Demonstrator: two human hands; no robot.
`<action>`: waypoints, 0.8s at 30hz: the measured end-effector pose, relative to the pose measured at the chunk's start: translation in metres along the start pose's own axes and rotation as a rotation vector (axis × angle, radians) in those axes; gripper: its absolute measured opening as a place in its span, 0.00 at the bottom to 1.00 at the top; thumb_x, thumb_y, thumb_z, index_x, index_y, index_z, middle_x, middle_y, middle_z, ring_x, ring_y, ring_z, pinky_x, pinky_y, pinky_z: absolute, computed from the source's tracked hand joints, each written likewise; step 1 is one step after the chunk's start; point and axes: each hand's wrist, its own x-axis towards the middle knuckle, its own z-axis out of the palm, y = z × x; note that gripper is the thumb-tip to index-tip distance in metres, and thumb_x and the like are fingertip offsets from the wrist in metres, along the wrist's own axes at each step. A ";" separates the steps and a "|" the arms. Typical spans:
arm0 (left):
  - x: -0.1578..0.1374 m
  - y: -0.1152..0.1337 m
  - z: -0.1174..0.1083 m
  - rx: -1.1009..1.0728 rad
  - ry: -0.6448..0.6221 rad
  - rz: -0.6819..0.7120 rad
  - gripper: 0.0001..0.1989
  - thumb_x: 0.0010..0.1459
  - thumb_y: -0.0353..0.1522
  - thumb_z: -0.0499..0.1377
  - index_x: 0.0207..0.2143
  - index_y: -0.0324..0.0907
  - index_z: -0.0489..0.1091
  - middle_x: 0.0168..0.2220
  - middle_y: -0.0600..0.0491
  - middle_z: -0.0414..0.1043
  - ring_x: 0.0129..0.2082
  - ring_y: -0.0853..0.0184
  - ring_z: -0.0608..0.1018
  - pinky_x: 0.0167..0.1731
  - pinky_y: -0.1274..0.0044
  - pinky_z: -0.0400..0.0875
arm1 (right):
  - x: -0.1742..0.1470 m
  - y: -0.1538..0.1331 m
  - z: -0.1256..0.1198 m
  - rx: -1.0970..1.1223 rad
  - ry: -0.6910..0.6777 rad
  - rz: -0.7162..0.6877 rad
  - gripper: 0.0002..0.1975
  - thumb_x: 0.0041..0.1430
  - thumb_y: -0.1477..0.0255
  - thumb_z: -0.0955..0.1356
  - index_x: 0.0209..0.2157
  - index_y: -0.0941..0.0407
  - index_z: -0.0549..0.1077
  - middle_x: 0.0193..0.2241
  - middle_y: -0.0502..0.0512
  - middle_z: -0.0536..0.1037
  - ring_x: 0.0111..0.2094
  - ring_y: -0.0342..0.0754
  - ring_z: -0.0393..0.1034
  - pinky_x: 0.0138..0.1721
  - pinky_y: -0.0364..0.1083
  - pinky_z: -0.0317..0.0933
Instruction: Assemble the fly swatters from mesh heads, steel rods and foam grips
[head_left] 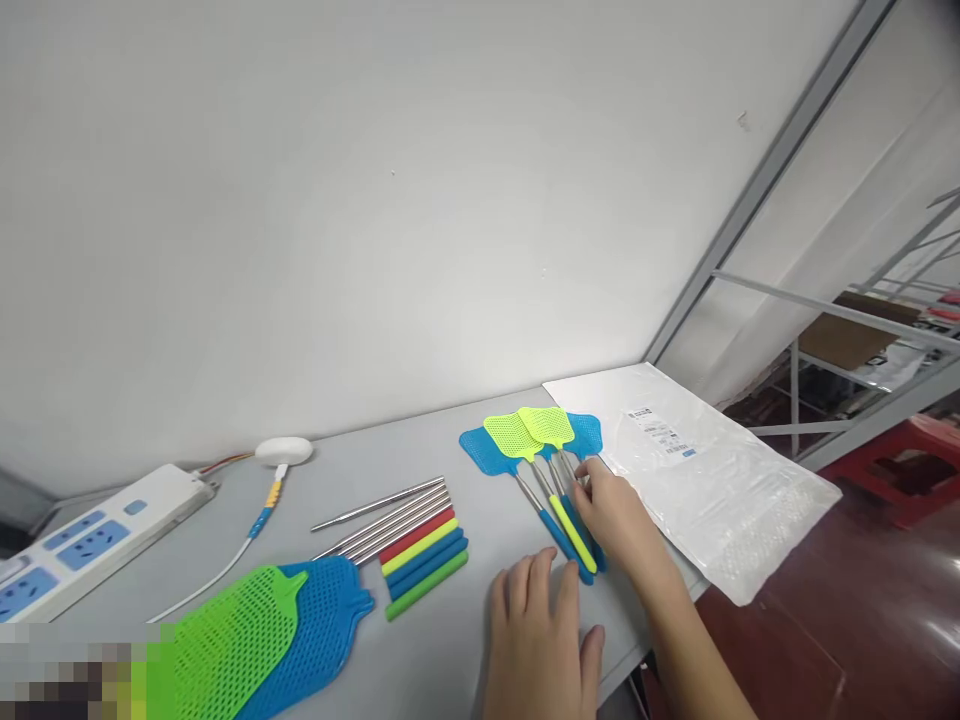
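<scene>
While the left hand (536, 640) rests near six o'clock from the view's centre, palm down, fingers loosely spread and nothing seen in it, unjoined parts lie on the grey worktop (450, 660) from six round to eight. Nearest, between seven and eight, a bright green perforated plastic head (232, 645) overlaps a blue perforated plastic head (330, 600); just beyond come red, yellow, blue and green tube-shaped grips (429, 572) side by side, then slim silvery metal rods (397, 518), about seven o'clock. At five, what look like four joined swatters (514, 436), with blue or yellow-green heads, metal shafts and coloured handles, lie fanned; that share seems done, the loose pieces left to do. Between four and five, the right hand (611, 510) curls at their shafts; whether it pinches one I cannot tell. Just beside it, toward four, a flat white plastic mailing bag (720, 480) overhangs the worktop's edge, its contents hidden. Farthest, at three, a grey metal rack (787, 296) carries a brown board-like piece (844, 345), possibly a carton.
</scene>
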 end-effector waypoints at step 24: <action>0.074 0.010 -0.003 0.184 -0.317 -0.049 0.38 0.60 0.54 0.50 0.68 0.53 0.44 0.71 0.47 0.35 0.69 0.44 0.42 0.61 0.50 0.47 | 0.046 0.046 -0.014 0.174 -0.317 0.034 0.20 0.67 0.62 0.56 0.33 0.57 0.72 0.33 0.62 0.79 0.35 0.53 0.73 0.34 0.46 0.58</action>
